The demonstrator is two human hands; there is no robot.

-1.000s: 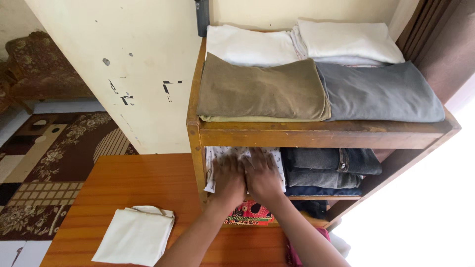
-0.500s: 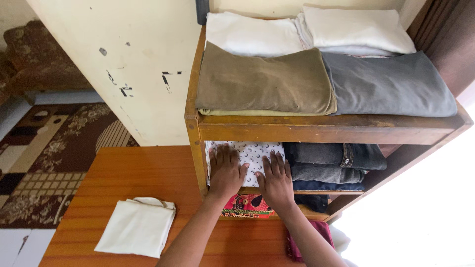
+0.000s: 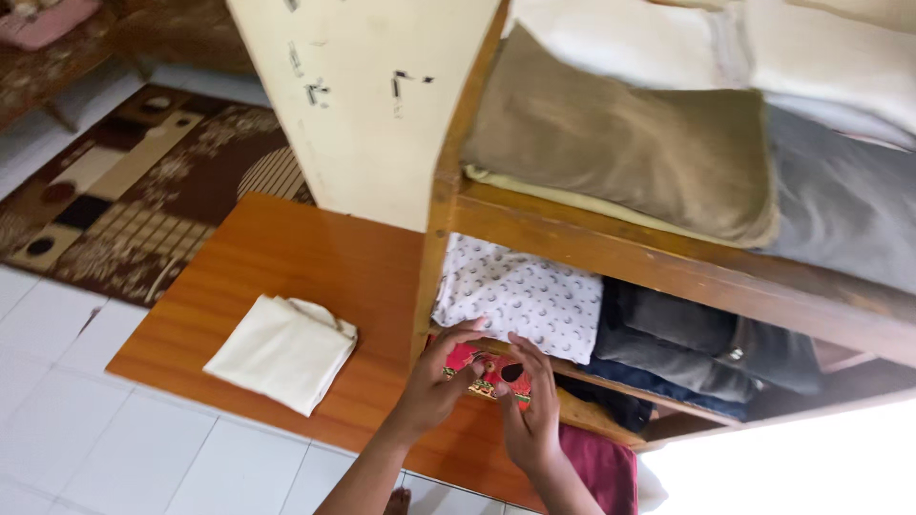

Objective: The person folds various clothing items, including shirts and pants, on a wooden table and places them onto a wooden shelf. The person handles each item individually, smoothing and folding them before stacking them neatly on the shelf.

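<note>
White folded cloth (image 3: 520, 296) with small dark crescents, lying flat on the middle shelf (image 3: 668, 277) of a wooden rack, at the shelf's left end against the upright post (image 3: 439, 229). Long axis running along the shelf front, left to right; folded front edge facing outward and drooping slightly over the shelf lip. Just right of it, touching, a stack of dark folded jeans (image 3: 701, 339).

Left hand (image 3: 434, 377) just below the cloth's front edge, fingers loosely curled and spread, holding nothing, fingertips near the lip. Right hand (image 3: 530, 410) close beside it, fingers half bent, likewise empty, over a red patterned cloth (image 3: 482, 367) on the shelf beneath.

Above, olive-brown folded fabric (image 3: 620, 143) beside grey fabric (image 3: 844, 205), with white folded pieces (image 3: 630, 38) behind. Left of the rack, an orange wooden table (image 3: 286, 257) bearing a cream folded cloth (image 3: 281, 351). Maroon fabric (image 3: 596, 467) below the right wrist. Patterned brown rug (image 3: 134, 200) on white tiles further left.
</note>
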